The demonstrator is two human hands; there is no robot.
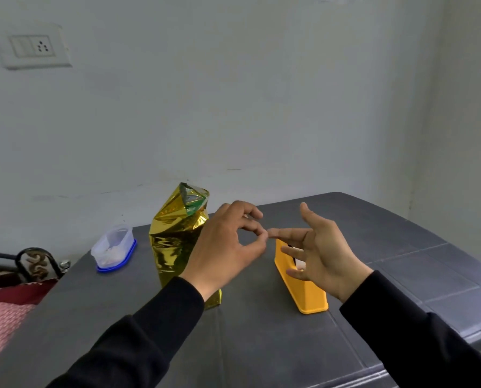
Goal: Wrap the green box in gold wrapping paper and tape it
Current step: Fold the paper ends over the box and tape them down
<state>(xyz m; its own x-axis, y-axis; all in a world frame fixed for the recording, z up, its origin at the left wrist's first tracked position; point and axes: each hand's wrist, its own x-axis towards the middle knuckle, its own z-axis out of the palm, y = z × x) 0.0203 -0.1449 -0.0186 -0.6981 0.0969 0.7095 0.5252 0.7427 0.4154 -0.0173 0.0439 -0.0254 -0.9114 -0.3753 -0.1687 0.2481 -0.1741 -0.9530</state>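
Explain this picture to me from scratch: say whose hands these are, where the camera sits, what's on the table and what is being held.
There is no machine here. A person wears a camera on the head, so the single view looks forward and down at their own two hands in black sleeves.

On the dark grey plastic table stands a tall box wrapped in shiny gold paper, crumpled at the top where a little green shows. Beside it sits an orange-yellow plastic tape dispenser, and farther left a small clear container with a blue lid.

The left hand pinches thumb and finger together; the right hand is spread open, one fingertip meeting that pinch. Any tape in the grip is too thin to see.
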